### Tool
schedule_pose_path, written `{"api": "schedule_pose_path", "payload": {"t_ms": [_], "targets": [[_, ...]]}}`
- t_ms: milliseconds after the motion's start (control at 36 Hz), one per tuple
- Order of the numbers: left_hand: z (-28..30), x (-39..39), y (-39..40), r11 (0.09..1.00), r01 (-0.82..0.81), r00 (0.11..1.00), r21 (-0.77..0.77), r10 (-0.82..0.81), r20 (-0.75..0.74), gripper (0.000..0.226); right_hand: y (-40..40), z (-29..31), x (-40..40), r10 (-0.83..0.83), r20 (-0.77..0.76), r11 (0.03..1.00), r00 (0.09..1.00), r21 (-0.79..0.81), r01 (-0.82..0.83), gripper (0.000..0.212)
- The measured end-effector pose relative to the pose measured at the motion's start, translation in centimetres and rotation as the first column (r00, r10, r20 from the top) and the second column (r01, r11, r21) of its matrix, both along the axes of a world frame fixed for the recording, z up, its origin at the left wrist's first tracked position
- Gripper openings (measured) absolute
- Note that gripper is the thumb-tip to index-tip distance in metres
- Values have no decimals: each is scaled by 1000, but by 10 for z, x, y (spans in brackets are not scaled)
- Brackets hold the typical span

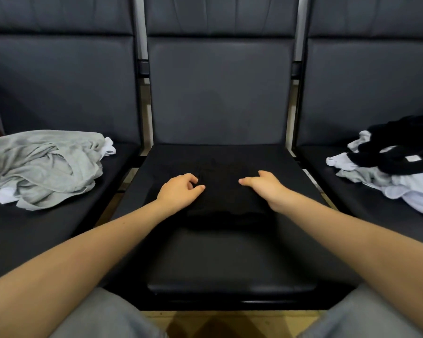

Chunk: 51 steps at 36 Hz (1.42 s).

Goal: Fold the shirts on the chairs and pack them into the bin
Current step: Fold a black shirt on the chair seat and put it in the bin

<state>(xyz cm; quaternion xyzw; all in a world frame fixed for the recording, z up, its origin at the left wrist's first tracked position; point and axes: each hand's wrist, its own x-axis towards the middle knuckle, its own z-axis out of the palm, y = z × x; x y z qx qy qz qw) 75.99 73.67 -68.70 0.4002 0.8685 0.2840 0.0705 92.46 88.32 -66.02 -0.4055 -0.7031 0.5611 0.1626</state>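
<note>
Two hands rest on the black shirt (pixel 220 191) on the middle seat (pixel 230 259): left hand (pixel 178 190) at 9 o'clock, right hand (pixel 264 187) at 3 o'clock, fingers loosely curled on fabric; whether they pinch it cannot be told. Risk: black cloth hides fold edges, causing uneven folds. No bin is visible.

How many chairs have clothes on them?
3: left chair holds a grey heap, middle chair a black shirt, right chair a mixed pile.

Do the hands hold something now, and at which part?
Both hands rest on the black shirt on the middle chair: left hand near its left side, right hand near its right. Whether either pinches the cloth cannot be told.
</note>
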Motion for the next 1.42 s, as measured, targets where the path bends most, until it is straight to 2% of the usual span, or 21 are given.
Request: {"api": "schedule_pose_path", "payload": {"t_ms": [56,111,167,278,389,472,583,667,694,750,806,889,972,1083,1167,1278,1333,1417], "targets": [[1,7,4,997,77,996,12,-78,44,36,8,4,8,-86,-80,989,993,-130,75,65],[4,15,7,988,150,984,28,-152,98,36,11,15,18,-140,-121,975,983,-190,115,33],[7,20,10,980,193,971,54,-199,130,35,15,25,26,-160,-141,966,977,-224,126,15],[11,20,9,976,164,967,146,-188,171,26,22,37,34,-146,-174,964,974,-246,100,21],[11,9,3,978,9,965,207,-63,254,13,15,51,29,-133,-237,972,962,-223,79,14],[7,2,-2,957,-122,919,263,9,393,20,-1,61,18,-74,-274,988,959,-152,33,5],[8,-1,-8,922,-236,836,306,32,549,34,-25,66,-3,94,-315,993,944,-35,-111,7],[13,0,-10,908,-275,776,316,16,630,45,-40,62,-17,207,-230,978,951,31,-206,35],[14,0,-11,906,-282,766,317,13,643,47,-44,60,-19,269,-195,963,943,25,-269,38],[16,2,-13,906,-284,751,313,7,660,46,-49,56,-19,378,-155,921,913,-43,-388,33],[19,4,-15,924,-252,753,288,1,658,39,-51,52,-16,424,-122,900,897,-50,-433,27],[20,5,-15,956,-178,779,234,-8,627,28,-48,42,-13,344,-92,938,934,2,-346,22],[23,7,-11,973,-156,756,169,8,654,32,-38,27,-12,190,-101,982,977,36,-187,15],[25,11,-8,971,-202,723,132,57,689,36,-26,11,-13,38,-94,987,995,160,-23,13],[25,14,-9,951,-268,696,152,82,714,30,-23,1,-15,16,9,973,1000,231,-18,6],[28,16,-8,900,-376,679,221,105,727,28,-28,-4,-14,48,153,962,987,260,-87,48],[28,13,-7,884,-393,742,251,144,655,27,-32,-3,-14,63,186,941,981,316,-121,57],[26,4,-11,887,-353,864,297,187,468,29,-36,-4,-15,80,232,911,969,379,-165,62]]}}
